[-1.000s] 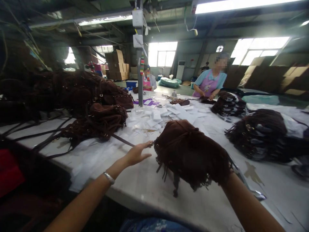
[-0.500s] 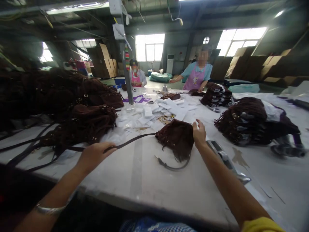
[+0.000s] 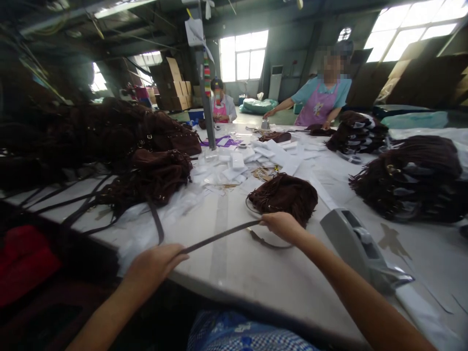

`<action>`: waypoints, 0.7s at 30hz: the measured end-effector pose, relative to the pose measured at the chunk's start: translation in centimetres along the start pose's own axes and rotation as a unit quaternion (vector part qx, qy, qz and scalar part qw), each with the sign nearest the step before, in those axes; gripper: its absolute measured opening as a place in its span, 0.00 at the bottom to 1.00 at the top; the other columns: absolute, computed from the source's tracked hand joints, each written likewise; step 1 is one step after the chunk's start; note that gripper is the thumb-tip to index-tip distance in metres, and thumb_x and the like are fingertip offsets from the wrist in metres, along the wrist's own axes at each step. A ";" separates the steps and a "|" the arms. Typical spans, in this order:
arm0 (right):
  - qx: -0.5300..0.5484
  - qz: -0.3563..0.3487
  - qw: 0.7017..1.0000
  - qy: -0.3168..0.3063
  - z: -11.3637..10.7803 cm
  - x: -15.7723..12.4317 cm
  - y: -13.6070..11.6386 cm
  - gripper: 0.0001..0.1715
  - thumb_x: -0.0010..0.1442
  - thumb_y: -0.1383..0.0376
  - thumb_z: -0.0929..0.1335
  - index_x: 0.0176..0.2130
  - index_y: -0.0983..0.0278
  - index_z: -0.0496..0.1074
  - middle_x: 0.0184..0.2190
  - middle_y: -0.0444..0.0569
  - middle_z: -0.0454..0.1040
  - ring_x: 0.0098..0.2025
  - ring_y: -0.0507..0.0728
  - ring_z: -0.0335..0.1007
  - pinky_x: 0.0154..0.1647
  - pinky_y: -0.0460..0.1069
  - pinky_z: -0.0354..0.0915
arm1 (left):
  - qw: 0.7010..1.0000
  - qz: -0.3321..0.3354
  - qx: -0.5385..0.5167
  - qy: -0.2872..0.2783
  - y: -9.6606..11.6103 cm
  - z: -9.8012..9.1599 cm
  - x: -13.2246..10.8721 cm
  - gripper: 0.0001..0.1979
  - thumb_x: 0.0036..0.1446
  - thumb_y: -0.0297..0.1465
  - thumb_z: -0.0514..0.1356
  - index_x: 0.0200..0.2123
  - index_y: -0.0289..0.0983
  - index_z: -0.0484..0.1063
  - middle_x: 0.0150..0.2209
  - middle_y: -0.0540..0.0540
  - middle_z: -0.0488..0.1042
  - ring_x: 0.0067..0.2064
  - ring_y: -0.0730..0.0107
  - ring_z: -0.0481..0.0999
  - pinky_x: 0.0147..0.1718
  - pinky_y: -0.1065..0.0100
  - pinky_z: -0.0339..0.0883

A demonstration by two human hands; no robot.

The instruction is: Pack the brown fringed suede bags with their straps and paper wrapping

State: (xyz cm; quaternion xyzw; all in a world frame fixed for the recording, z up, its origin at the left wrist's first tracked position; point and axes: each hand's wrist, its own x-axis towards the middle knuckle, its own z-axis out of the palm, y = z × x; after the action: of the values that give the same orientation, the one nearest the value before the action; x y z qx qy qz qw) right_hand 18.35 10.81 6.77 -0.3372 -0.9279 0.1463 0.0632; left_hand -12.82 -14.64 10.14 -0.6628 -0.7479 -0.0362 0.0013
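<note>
A dark brown fringed suede bag (image 3: 283, 196) lies on the white table (image 3: 256, 273) in front of me. Its long brown strap (image 3: 219, 236) runs taut between my two hands. My left hand (image 3: 153, 265) is closed on the strap's near end at the table's front edge. My right hand (image 3: 281, 225) pinches the strap just in front of the bag, where a loop of strap lies on the table.
A heap of brown bags (image 3: 120, 146) covers the left of the table. Stacks of fringed bags (image 3: 413, 178) stand at the right. White paper slips (image 3: 241, 165) lie in the middle. A grey tape dispenser (image 3: 360, 246) sits by my right arm. Two people (image 3: 321, 100) work at the far end.
My right hand has come off the bag's top and down to the strap in front of it. My left hand has drawn the strap nearer to me, pulling it straight.
</note>
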 end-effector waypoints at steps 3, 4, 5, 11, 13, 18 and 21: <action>-0.020 0.059 0.997 0.046 0.3 -0.9 0.9 0.13 0.66 0.66 0.65 0.45 0.63 0.78 0.41 0.58 0.78 0.46 0.64 0.75 0.48 0.56 0.66 | 0.997 -0.081 -0.016 0.006 -3.4 0.6 -2.7 0.17 0.63 0.45 0.51 0.39 0.46 0.76 0.36 0.49 0.81 0.35 0.58 0.80 0.30 0.66 0.65; -0.006 0.029 0.998 0.063 0.5 -1.2 -0.2 0.16 0.65 0.65 0.66 0.51 0.62 0.75 0.50 0.58 0.76 0.53 0.64 0.71 0.54 0.57 0.64 | 0.996 -0.086 -0.023 0.008 -3.2 0.9 -3.0 0.17 0.63 0.45 0.50 0.39 0.46 0.76 0.37 0.49 0.81 0.36 0.58 0.80 0.31 0.66 0.66; 0.020 -0.032 0.996 0.083 0.8 -1.5 -2.0 0.22 0.64 0.62 0.68 0.57 0.61 0.71 0.57 0.58 0.71 0.59 0.64 0.66 0.60 0.58 0.59 | 0.997 -0.076 -0.032 0.007 -2.3 1.2 -3.0 0.17 0.63 0.44 0.50 0.39 0.46 0.76 0.37 0.49 0.81 0.36 0.58 0.80 0.31 0.65 0.66; 0.175 -0.305 0.932 -0.083 2.7 -2.7 -12.2 0.30 0.65 0.54 0.68 0.63 0.58 0.64 0.46 0.51 0.79 0.46 0.57 0.75 0.48 0.48 0.66 | 0.990 0.072 -0.120 -0.033 6.6 2.6 -1.7 0.13 0.65 0.39 0.52 0.36 0.45 0.76 0.33 0.49 0.80 0.36 0.61 0.80 0.34 0.67 0.67; 0.167 -0.276 0.936 -0.138 2.9 -3.0 -11.2 0.19 0.66 0.62 0.67 0.56 0.57 0.72 0.38 0.46 0.81 0.37 0.54 0.76 0.39 0.44 0.65 | 0.987 0.061 -0.142 -0.045 6.2 2.7 -2.3 0.11 0.65 0.39 0.54 0.38 0.46 0.76 0.35 0.50 0.80 0.37 0.61 0.80 0.34 0.68 0.68; 0.049 -0.043 0.996 -0.058 3.1 -3.2 -6.5 0.13 0.65 0.68 0.66 0.46 0.61 0.78 0.38 0.52 0.81 0.41 0.59 0.77 0.42 0.49 0.67 | 0.986 -0.060 -0.142 -0.062 2.2 3.2 -4.7 0.10 0.66 0.38 0.54 0.42 0.49 0.75 0.42 0.52 0.80 0.41 0.61 0.81 0.37 0.68 0.69; 0.103 -0.133 0.985 -0.041 3.4 -3.3 -8.1 0.30 0.62 0.55 0.70 0.61 0.60 0.68 0.55 0.57 0.74 0.55 0.65 0.71 0.54 0.55 0.66 | 0.992 -0.041 -0.108 -0.053 3.7 3.5 -4.0 0.11 0.66 0.37 0.53 0.37 0.44 0.75 0.37 0.49 0.80 0.39 0.60 0.80 0.37 0.67 0.67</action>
State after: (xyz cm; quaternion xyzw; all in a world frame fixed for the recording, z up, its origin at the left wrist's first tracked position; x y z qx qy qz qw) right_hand 15.23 1.99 6.01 -0.1966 -0.9462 0.2450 0.0779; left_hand -8.50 -18.00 6.66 -0.6289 -0.7651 -0.0811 -0.1115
